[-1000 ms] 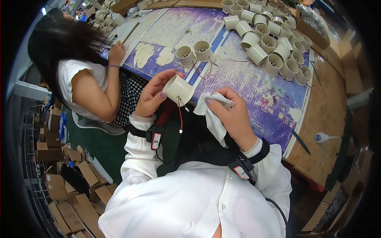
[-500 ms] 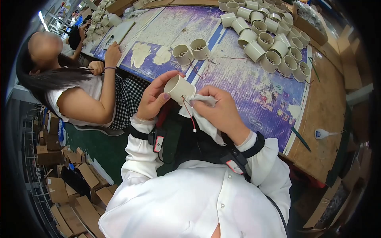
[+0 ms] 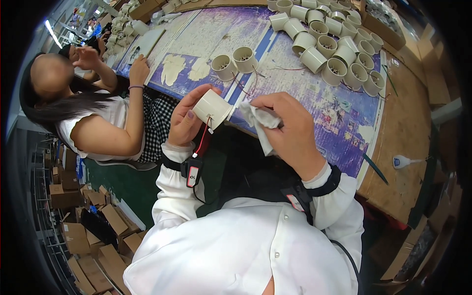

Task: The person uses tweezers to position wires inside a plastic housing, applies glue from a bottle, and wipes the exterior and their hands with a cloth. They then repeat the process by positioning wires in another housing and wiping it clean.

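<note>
My left hand (image 3: 186, 120) grips a cream cylindrical plastic housing (image 3: 212, 107) with a red wire (image 3: 202, 140) hanging from it. My right hand (image 3: 290, 130) pinches a white cloth (image 3: 260, 123) just to the right of the housing, almost touching its end. Both hands hover over the near edge of the worktable (image 3: 344, 123), which has a worn purple and white cover. Two more cream housings (image 3: 233, 63) stand upright on the table beyond my hands.
Several cream housings (image 3: 334, 49) are bunched at the table's far right. A co-worker (image 3: 98, 118) sits to my left with a hand on the table. A white-handled tool (image 3: 405, 161) lies on the bare wooden strip at right. Cardboard boxes (image 3: 93, 231) cover the floor at lower left.
My right hand brought the cloth up against the housing, then drew it slightly back to the right. The co-worker leaned back and raised one arm.
</note>
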Available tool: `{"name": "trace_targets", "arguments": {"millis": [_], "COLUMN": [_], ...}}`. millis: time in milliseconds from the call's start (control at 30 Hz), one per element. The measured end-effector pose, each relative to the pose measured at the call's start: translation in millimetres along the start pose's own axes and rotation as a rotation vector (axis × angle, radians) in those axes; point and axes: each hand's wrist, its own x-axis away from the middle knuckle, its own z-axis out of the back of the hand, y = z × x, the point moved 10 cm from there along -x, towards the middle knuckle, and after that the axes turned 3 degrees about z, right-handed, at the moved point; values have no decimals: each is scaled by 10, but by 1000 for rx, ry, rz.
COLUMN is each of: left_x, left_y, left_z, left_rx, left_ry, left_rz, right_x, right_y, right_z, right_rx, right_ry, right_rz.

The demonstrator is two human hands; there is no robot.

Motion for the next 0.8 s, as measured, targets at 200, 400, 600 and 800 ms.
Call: {"name": "trace_targets", "arguments": {"millis": [200,400,600,800], "left_x": [-55,-72,-43,-101], "left_y": [-9,11,-23,-11], "left_z": [-124,-131,-88,-108], "left_rx": [-30,-166,-123,-189], "left_ry": [-36,9,14,29], "left_rz": [19,2,28,16], "right_x": [-8,121,44,102], "right_y": [-455,-425,-242,-218], "right_z": [-215,-362,-151,-278], "right_rx": [292,364,498,332], "right_ry": [-54,-172,-147,-170], "right_rz": [338,303,244,280]}}
